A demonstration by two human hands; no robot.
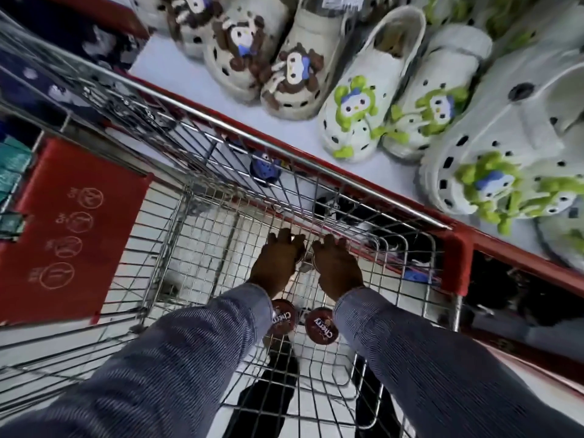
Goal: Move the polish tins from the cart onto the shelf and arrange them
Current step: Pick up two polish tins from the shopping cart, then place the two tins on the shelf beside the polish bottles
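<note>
Both my hands reach palm-down to the bottom of the wire cart [252, 141]. My left hand [278, 263] curls over a round polish tin whose rim [301, 249] peeks out at the thumb side. My right hand [336, 267] curls over another tin, with only its edge [314, 259] showing. Two more dark red "Cherry" tins lie flat on the cart floor near my wrists, one [284, 317] half under my left sleeve, the other [321, 325] beside my right sleeve. The white shelf [177, 71] with a red front edge runs behind the cart.
Several cream clogs with brown charms [240, 49] and green charms [354, 121] stand in rows on the shelf. The cart's red child-seat flap [72, 229] is at the left. Dark shoes [341, 207] sit on a lower shelf beyond the cart's far side.
</note>
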